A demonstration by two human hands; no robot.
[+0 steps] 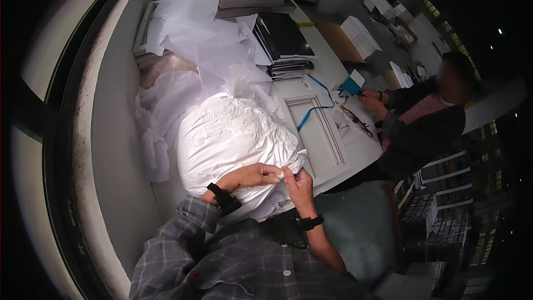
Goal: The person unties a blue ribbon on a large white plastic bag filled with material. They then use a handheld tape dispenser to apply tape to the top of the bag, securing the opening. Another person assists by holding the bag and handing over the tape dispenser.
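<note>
A large, bulging white plastic bag [227, 133] lies on the table in front of me, its surface wrinkled. Both my hands meet at its near right corner, where the plastic is gathered into a twist. My left hand [251, 176] pinches the gathered plastic with thumb and forefinger, the wrist resting against the bag. From the right, my right hand [300, 188] grips the same gathered end, fingers closed. What the bag holds is hidden. Black bands circle both my wrists.
Crumpled white sheets [189, 28] pile up behind the bag. A black folder stack [283, 36] and white frames [316, 133] lie to the right, beside a blue strap [313, 108]. Across the table's right edge, a co-worker [425, 114] handles a teal object [352, 84]. A wall [114, 133] bounds the left.
</note>
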